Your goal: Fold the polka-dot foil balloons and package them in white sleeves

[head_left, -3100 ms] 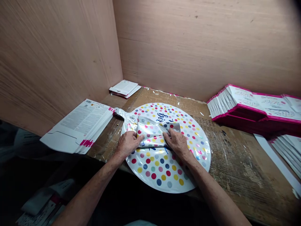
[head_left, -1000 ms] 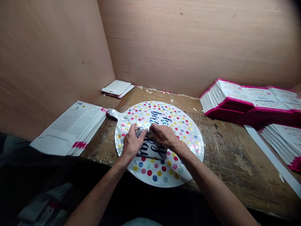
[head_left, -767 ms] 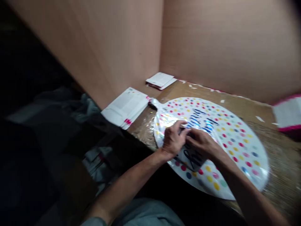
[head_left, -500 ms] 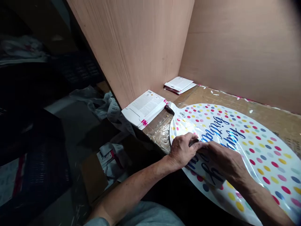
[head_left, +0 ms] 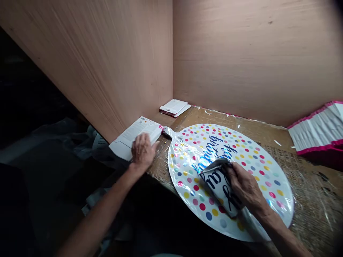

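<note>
My right hand (head_left: pixel 245 184) is closed on a folded foil balloon (head_left: pixel 221 182), printed with dark lettering and grey along its top fold. This folded piece is tilted over a flat white foil balloon (head_left: pixel 252 164) with coloured dots and blue birthday lettering, which lies on the cardboard surface. To the left, my left hand (head_left: pixel 143 150) rests over a stack of white printed card sleeves (head_left: pixel 127 137), thumb apart from the fingers. Its fingertips lie on the top sleeve, and I see nothing gripped in them. The flat balloon's neck points toward that stack.
A smaller pile of white sleeves (head_left: pixel 174 106) lies in the back corner. At the right stands a row of pink-edged white packets (head_left: pixel 318 130). Wooden panels (head_left: pixel 254 60) wall the left and back. White paper scraps (head_left: pixel 277 142) dot the cardboard (head_left: pixel 308 200).
My hands have come apart. The left went from the folded balloon to the sleeve stack; the right keeps the folded balloon. The view has swung right, bringing the pink-edged packets into sight.
</note>
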### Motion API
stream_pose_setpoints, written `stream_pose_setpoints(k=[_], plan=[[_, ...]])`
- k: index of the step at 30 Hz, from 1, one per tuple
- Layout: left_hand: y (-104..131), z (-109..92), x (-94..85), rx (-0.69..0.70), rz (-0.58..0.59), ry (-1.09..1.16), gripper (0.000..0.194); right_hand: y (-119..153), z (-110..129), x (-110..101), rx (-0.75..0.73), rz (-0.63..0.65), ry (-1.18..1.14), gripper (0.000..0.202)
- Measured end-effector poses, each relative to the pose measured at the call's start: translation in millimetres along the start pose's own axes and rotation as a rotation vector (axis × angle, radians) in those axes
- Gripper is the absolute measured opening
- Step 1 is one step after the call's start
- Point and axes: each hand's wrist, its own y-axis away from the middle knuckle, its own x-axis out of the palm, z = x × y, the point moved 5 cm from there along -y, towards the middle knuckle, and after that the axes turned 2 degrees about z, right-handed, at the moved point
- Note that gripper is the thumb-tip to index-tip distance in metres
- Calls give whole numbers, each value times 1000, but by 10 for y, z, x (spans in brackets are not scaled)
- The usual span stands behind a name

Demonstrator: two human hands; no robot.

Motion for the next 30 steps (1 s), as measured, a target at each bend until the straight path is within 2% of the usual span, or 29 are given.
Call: stream_pose_setpoints(k=[1, 3, 8, 11, 14, 16, 18, 21, 23, 26, 30], plan=[[-70, 147, 28, -40, 67, -120, 39, 8, -86, -24, 27, -17, 22, 31], [-161, 315, 85, -47, 174, -225, 38, 20, -205, -40, 55, -27, 47, 31], [-328, 371, 147, 82, 340, -251, 40, 24, -303, 19, 46, -35, 60, 33], [-453, 409, 13, 100, 344, -303, 36, 14, -310, 32, 29, -38, 14, 37], [-469, 338, -214, 84, 265, -347, 41, 22, -312, -41, -6, -55, -86, 41], [-379, 124, -335, 158, 167, -328, 43, 63, -332, -140, -22, -91, -154, 41], [-199, -241, -378, 367, 50, -246, 39, 146, -369, -255, -31, -131, -228, 39], [194, -851, -265, 737, -49, -61, 30, 346, -437, -409, -33, -170, -273, 34], [445, -1161, -113, 887, -43, 40, 24, 499, -459, -477, -53, -148, -237, 32], [734, -1433, 97, 1011, -11, 102, 18, 687, -461, -523, -94, -47, -162, 27], [960, -1552, 197, 1084, -3, 85, 22, 767, -432, -552, -84, 27, -114, 26]])
